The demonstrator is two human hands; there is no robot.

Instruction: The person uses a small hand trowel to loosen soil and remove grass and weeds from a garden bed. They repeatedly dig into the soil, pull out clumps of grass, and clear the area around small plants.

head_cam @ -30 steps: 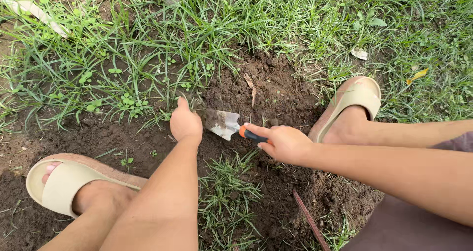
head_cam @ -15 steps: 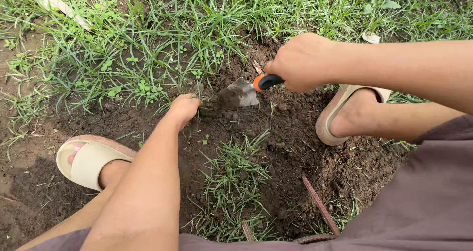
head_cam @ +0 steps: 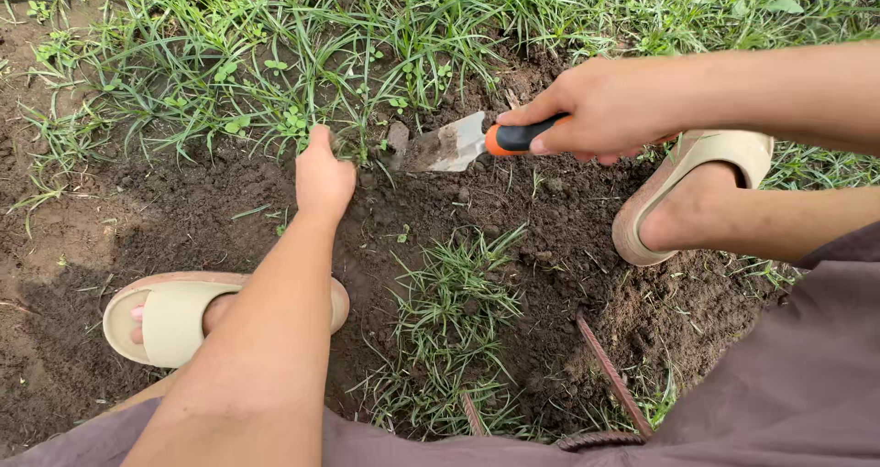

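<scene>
My right hand grips the orange and black handle of a small metal trowel. Its soil-caked blade points left and down into the dirt at the base of a grass clump. My left hand rests at the edge of the grass, fingers closed around stems just left of the blade tip. A separate tuft of grass stands in the bare soil between my legs.
Dark loose soil fills the dug patch. My feet wear beige slide sandals, one at the left and one at the right. A rusty ribbed metal rod lies in the dirt at lower right. Thick grass covers the far side.
My right hand has shifted right and the trowel blade now lies flatter, pushed into the grass base. My left hand moved up slightly onto the grass. The view has drifted.
</scene>
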